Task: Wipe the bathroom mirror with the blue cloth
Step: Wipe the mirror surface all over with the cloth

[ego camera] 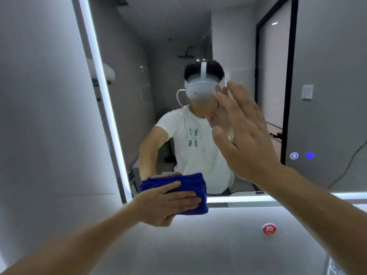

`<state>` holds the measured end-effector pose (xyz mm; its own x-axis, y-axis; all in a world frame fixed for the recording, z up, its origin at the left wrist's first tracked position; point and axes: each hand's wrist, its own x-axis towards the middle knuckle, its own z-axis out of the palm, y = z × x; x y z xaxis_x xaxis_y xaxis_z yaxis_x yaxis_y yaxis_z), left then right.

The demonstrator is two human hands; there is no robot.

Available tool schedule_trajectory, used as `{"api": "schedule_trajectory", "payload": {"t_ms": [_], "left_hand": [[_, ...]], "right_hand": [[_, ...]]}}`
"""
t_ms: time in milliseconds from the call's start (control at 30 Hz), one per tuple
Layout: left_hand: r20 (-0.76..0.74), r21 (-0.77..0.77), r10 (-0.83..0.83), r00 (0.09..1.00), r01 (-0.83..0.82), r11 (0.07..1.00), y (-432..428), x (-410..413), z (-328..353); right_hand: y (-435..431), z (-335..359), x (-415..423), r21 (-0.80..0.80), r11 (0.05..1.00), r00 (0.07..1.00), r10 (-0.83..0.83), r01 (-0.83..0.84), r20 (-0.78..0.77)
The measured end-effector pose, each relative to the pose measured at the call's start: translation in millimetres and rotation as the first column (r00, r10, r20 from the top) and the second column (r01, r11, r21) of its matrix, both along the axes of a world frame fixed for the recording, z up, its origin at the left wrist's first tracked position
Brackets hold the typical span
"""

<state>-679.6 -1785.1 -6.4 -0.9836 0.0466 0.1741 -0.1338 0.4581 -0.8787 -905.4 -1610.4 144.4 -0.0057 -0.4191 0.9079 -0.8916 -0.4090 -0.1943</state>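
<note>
Mirror (178,46) lower-left corner | left hand (168,203) pressing blue cloth (196,185) flat | right hand (244,135) spread wide, empty | best: overlap strokes evenly

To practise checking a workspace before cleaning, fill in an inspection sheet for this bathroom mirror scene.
Surface: mirror, lit strips along left and bottom edges, two glowing touch icons at right.
Job's things: folded blue cloth against the mirror's lower left corner.
Clutter: red round sticker on the wall below.
Hands: left hand presses the cloth with straight fingers; right hand open, fingers spread, at the glass.
Cables: black cable and white headset cable, both in reflection.
Surroundings: grey wall; reflected shower head and black-framed door.
</note>
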Motion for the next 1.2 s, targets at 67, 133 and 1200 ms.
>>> {"api": "schedule_trajectory", "payload": {"t_ms": [67, 133, 1200], "left_hand": [[-0.075, -0.013, -0.035, 0.997, 0.034, 0.999, -4.4, 4.3, 48.6], [-0.254, -0.052, -0.041, 0.966, 0.029, 0.998, -9.4, 5.0, 97.8], [-0.819, -0.099, -0.055, 0.571, -0.046, 0.994, -37.7, 56.9, 231.6]], "right_hand": [[-5.2, 1.1, 1.3, 0.009, 1.0, 1.0, 0.007, -0.007, 0.0], [-10.2, 4.4, 6.4, 0.017, 1.0, 1.0, 0.02, -0.021, 0.019], [-51.9, 21.8, 102.4, -0.018, 1.0, 1.0, -0.004, 0.004, -0.001]]}}
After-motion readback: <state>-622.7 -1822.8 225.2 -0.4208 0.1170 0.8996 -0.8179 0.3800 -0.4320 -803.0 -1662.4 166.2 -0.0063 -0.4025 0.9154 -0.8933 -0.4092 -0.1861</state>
